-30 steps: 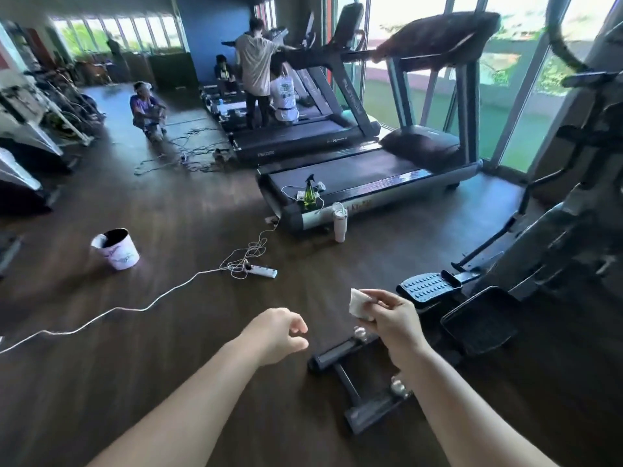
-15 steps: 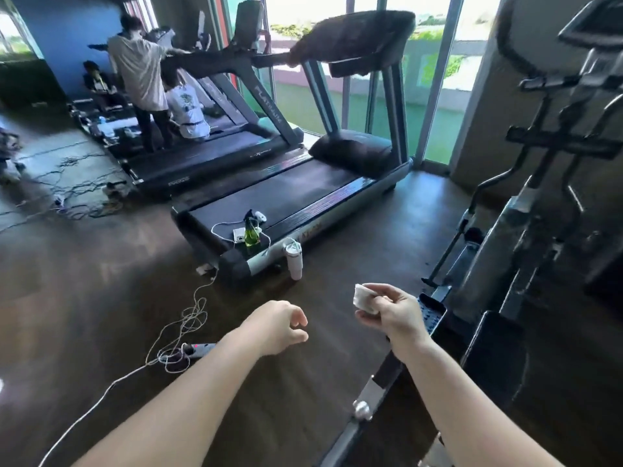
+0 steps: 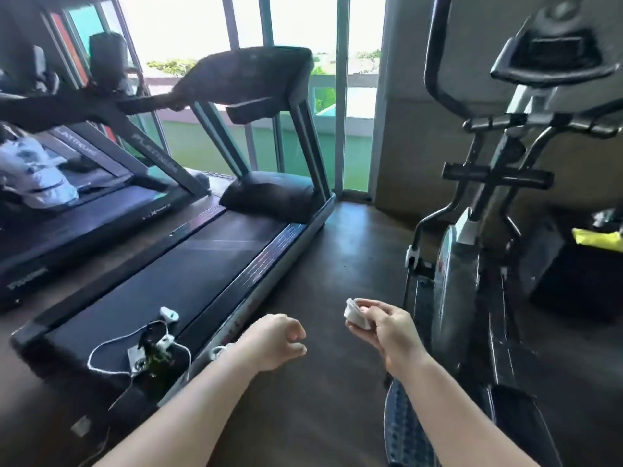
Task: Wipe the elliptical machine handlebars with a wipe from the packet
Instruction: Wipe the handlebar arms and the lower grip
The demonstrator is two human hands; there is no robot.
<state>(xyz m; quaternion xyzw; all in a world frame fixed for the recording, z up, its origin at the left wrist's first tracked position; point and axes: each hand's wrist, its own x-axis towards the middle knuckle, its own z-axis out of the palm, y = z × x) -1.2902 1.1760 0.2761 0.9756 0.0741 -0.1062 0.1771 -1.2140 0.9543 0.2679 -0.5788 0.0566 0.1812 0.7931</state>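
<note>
My right hand pinches a small folded white wipe at chest height, just left of the elliptical machine. My left hand is curled in a loose fist beside it, holding nothing. The elliptical stands at the right; its long curved black handlebar rises at the top, and a short horizontal grip bar sits below the console. Both handlebars are well above and beyond my hands. The wipe packet is not in view.
A treadmill lies to the left with a spray bottle and white cable on its belt. A second treadmill with a person beside it is further left. Windows stand ahead; a dark box sits at the right. An elliptical pedal is below my right arm.
The view has swung right and forward toward the elliptical, which now fills the right side. Both hands keep their pose, the right one still holding the wipe.
</note>
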